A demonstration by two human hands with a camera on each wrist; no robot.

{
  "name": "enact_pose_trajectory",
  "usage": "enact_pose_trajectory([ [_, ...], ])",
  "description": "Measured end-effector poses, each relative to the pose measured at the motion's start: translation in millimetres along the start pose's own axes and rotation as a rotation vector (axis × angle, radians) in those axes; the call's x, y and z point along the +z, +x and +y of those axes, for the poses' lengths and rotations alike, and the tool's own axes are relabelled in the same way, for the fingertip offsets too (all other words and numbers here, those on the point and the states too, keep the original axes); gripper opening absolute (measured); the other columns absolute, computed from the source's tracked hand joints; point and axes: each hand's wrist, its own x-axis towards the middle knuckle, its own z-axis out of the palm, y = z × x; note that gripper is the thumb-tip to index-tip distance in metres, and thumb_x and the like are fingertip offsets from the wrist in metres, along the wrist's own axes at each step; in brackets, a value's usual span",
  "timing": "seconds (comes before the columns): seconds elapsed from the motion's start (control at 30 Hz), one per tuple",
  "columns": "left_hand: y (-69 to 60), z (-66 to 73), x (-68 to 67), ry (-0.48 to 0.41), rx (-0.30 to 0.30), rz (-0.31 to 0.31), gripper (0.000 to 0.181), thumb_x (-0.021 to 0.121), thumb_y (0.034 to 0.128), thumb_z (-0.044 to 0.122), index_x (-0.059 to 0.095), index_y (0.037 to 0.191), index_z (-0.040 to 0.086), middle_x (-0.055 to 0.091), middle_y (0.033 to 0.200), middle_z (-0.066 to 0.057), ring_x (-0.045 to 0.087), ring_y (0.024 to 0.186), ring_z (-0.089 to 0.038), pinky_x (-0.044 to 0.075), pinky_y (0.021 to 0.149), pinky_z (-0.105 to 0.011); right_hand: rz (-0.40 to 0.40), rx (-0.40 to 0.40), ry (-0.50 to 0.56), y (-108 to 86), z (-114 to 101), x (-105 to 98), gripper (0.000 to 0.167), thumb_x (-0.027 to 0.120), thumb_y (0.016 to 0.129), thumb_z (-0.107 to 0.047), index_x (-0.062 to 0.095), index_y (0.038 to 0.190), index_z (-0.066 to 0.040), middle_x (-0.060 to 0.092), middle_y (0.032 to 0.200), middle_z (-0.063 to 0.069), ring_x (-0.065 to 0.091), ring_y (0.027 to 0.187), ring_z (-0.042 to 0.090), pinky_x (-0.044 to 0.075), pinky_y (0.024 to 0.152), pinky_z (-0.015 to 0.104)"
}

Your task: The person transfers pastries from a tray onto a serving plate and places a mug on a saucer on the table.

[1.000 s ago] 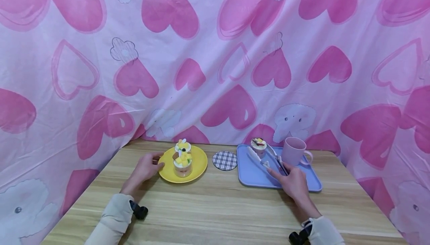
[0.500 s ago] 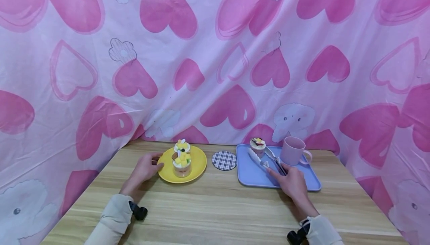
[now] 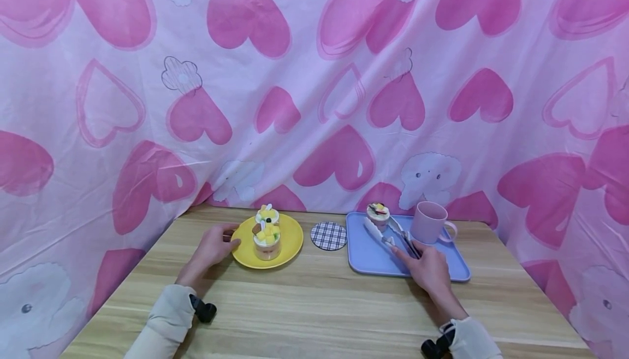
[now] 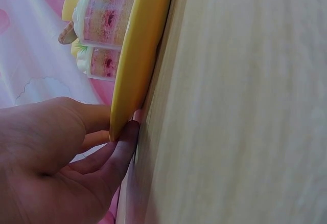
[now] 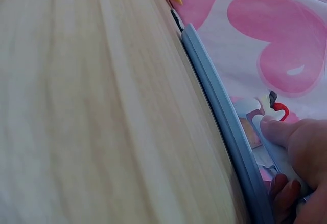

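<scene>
The left hand (image 3: 213, 245) is pinching a yellow plate (image 3: 292, 239) by its rim. The right hand (image 3: 429, 266) is gripping tongs (image 3: 375, 231) — a dessert cup (image 3: 378, 216) standing near their parted tips.

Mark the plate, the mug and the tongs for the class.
Plate (image 3: 292, 240): head view, on its bare yellow surface.
Mug (image 3: 427, 229): head view, on its outer wall.
Tongs (image 3: 375, 230): head view, on one white arm.

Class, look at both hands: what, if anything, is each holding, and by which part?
The left hand pinches the yellow plate by its left rim; the right hand grips the tongs by their handle end.
</scene>
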Motion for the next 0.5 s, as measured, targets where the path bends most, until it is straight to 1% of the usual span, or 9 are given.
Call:
enact_pose_trajectory([
  [0.1,-0.4,1.1,-0.1,0.004,-0.003,-0.002,0.050,0.071,0.0998,0.006,0.060,0.146,-0.009,0.070,0.134,-0.030,0.071,0.119,-0.042,0.065,0.098,-0.050,-0.008,-0.001,-0.003,0.2,0.5,-0.4,0.095,0.074,0.092,-0.070,0.057,0.154,0.000,0.066,0.143,0.029,0.062,0.111,0.035,0.046,0.080,0.035],
  [0.3,-0.8,2.1,-0.2,0.009,-0.005,-0.006,0.050,0.071,0.1001,0.006,0.059,0.147,-0.009,0.070,0.134,-0.030,0.071,0.120,-0.043,0.064,0.099,-0.050,-0.022,0.000,0.003,0.9,1.8,-0.2,0.098,0.074,0.091,-0.072,0.056,0.154,0.001,0.062,0.149,0.031,0.061,0.110,0.035,0.045,0.076,0.034],
  [0.5,-0.2,1.7,-0.1,0.019,0.000,-0.003,0.050,0.072,0.0996,0.006,0.060,0.146,-0.009,0.070,0.132,-0.030,0.072,0.118,-0.043,0.065,0.098,-0.050,-0.013,-0.014,0.002,1.1,1.5,1.2,0.094,0.075,0.091,-0.071,0.059,0.152,-0.002,0.067,0.144,0.028,0.062,0.106,0.032,0.045,0.076,0.033],
])
